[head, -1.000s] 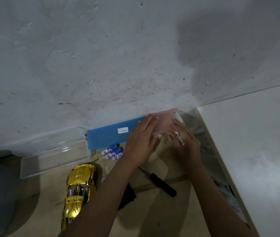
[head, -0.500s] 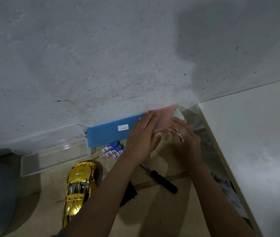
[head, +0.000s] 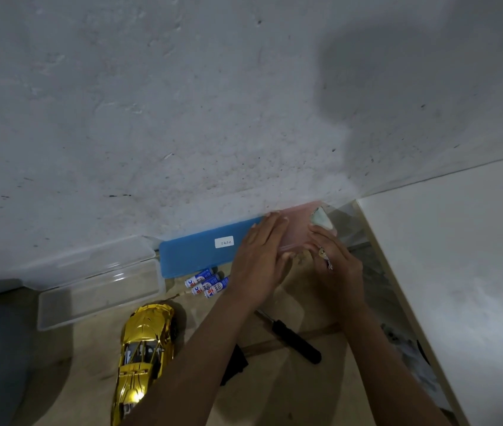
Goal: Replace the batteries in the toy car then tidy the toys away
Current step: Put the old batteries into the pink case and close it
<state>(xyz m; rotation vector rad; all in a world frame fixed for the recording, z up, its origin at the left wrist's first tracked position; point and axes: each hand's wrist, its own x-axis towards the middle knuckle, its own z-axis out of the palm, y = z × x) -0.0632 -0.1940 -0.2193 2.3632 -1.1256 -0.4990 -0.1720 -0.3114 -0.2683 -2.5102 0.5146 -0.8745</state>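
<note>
While hands (head: 259,259) cover the pink case (head: 296,233), batteries (head: 207,282) lie nearby

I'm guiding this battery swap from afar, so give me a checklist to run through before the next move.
1. Batteries within reach, beside the blue case: ok.
2. Screwdriver at hand, between the forearms: ok.
3. Toy car battery cover off: cannot tell, it lies roof up.
4. Hands free: not ok; left hand lies flat on the pink case, right hand pinches a small object.
5. Pink case shut: cannot tell.
</note>
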